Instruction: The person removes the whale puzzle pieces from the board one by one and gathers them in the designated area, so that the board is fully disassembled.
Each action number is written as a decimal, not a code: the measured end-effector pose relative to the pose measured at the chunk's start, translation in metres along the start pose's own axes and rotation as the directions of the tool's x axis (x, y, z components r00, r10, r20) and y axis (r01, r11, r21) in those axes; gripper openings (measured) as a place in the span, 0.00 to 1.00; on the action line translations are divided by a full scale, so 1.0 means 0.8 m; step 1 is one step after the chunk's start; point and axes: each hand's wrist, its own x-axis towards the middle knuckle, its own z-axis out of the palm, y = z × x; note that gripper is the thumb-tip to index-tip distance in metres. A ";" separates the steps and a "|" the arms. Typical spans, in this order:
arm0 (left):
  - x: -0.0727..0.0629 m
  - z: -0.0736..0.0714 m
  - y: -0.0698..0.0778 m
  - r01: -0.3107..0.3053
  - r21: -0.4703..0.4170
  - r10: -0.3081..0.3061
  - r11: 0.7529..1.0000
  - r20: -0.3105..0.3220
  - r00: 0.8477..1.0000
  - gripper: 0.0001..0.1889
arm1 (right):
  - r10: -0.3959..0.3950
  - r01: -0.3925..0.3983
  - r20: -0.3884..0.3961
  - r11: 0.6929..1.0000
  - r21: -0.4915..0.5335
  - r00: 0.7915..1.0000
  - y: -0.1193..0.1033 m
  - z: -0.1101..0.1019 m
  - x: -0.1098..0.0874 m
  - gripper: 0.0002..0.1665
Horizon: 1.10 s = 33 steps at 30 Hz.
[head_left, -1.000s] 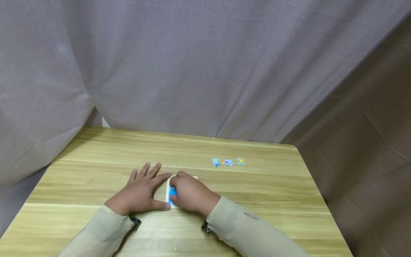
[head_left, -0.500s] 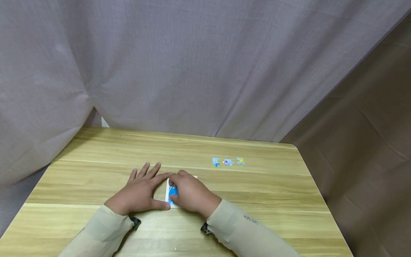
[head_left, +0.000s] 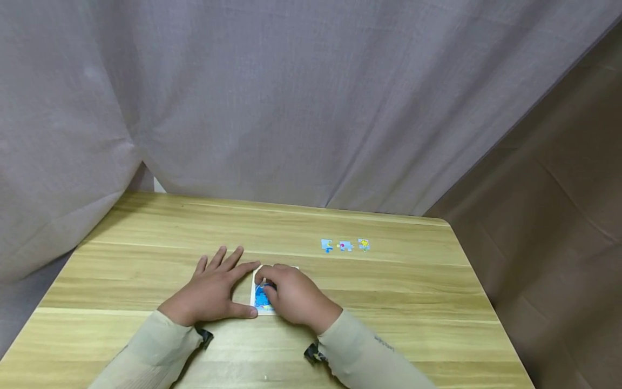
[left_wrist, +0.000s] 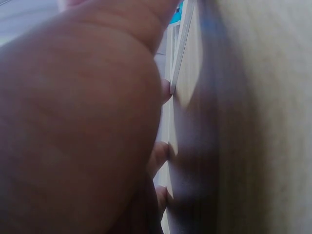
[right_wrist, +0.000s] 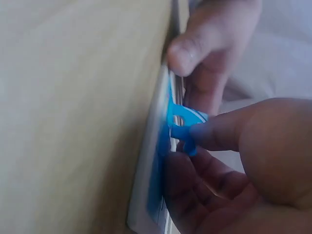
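Observation:
A small white-rimmed puzzle board (head_left: 253, 296) with a blue picture lies on the table, partly covered by my right hand (head_left: 297, 298). In the right wrist view that hand pinches a blue puzzle piece (right_wrist: 187, 119) between thumb and fingers. The piece is tilted up, with its lower end at the board's surface. My left hand (head_left: 211, 292) lies spread on the left, fingers extended. Its index fingertip is at the board's upper left corner and its thumb at the lower left one. The left wrist view is mostly filled by the palm, beside the board's edge (left_wrist: 181, 53).
Three loose puzzle pieces, one blue and yellow (head_left: 326, 245), one with a pink swirl (head_left: 346, 246) and one with a yellow flower (head_left: 364, 244), lie in a row farther back on the wooden table (head_left: 413, 292). A grey curtain (head_left: 272, 108) hangs behind the table.
My right hand has shifted slightly right and toward me and its thumb has drawn back, uncovering more of the blue picture. The left hand and the three loose pieces have stayed put.

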 end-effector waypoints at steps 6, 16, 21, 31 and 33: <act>0.000 -0.001 0.002 -0.001 -0.003 0.001 1.000 0.003 1.000 0.56 | 0.013 -0.014 0.010 0.997 0.074 1.000 0.004 -0.005 0.000 0.09; 0.000 -0.003 0.006 0.001 -0.004 -0.001 1.000 -0.004 1.000 0.57 | 0.084 -0.082 0.003 0.975 0.208 0.996 0.019 -0.020 -0.009 0.08; 0.000 -0.002 0.006 0.007 -0.002 -0.007 1.000 -0.002 1.000 0.57 | 0.160 -0.144 -0.033 0.946 0.291 0.987 0.031 -0.051 -0.021 0.05; -0.001 -0.002 0.006 0.012 -0.010 -0.012 1.000 0.001 1.000 0.57 | 0.306 -0.250 -0.104 0.897 0.363 0.946 0.063 -0.107 -0.042 0.07; -0.001 -0.001 0.006 0.015 -0.012 -0.015 1.000 0.005 1.000 0.57 | 0.326 -0.266 -0.111 0.891 0.368 0.939 0.071 -0.114 -0.045 0.07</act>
